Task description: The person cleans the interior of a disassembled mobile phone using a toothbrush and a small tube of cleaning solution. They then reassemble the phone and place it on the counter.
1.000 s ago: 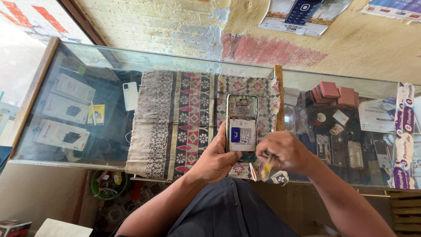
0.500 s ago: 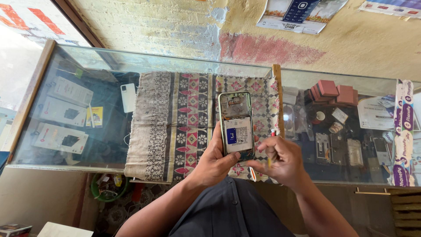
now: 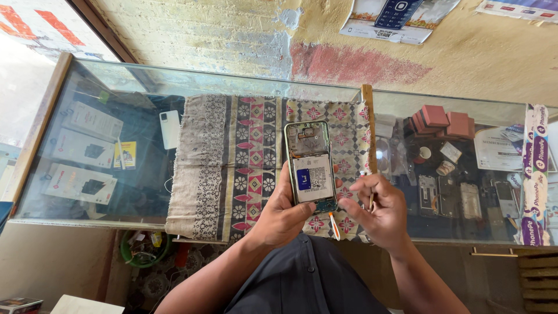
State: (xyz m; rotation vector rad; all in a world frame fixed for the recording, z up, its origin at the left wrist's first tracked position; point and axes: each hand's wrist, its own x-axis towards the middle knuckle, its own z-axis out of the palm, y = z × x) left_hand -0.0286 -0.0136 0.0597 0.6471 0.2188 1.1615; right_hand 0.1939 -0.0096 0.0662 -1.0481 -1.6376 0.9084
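Observation:
An opened phone (image 3: 310,164) with its back cover off shows a white battery and a circuit board. My left hand (image 3: 283,212) grips it from the left and below, thumb across its lower edge, above a patterned cloth (image 3: 232,157). My right hand (image 3: 376,211) is at the phone's lower right corner, fingers curled around a thin tool with an orange and white tip (image 3: 333,225) that points down beneath the phone.
A glass display counter (image 3: 104,87) holds phone boxes on the left, a white phone (image 3: 170,128), and spare parts, red boxes (image 3: 444,120) and cards on the right. A wooden divider (image 3: 367,125) splits the counter. Posters hang on the wall beyond.
The phone has been lifted and drawn slightly closer. My right hand has shifted from the phone's lower right toward its bottom corner with the tool.

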